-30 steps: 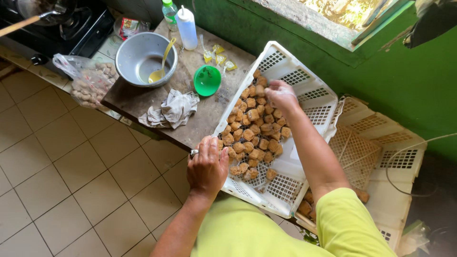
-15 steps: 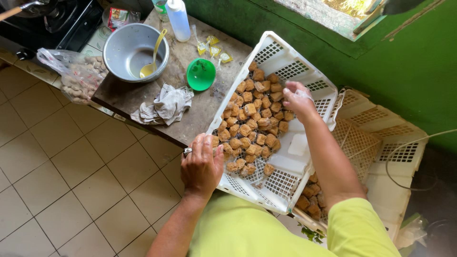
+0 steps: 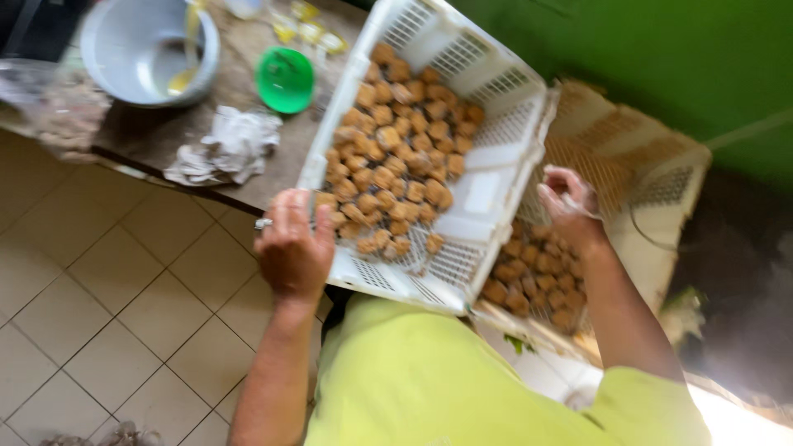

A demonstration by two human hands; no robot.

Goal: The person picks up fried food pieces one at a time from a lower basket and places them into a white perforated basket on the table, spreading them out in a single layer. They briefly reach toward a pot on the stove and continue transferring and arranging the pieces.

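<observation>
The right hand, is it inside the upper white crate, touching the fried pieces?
No, the right hand is outside the upper white crate, above the lower crate.

Worktop clutter, upper left of frame.
Grey metal bowl at upper left, holding a little yellow liquid and a utensil leaning against its rim. Green plastic cup just right of it, seen from above. Crumpled pale cloth below both, near the edge of the dark wooden table. Clear plastic bag at far left, blurred. Beige tiled floor fills lower left; green wall upper right.
</observation>
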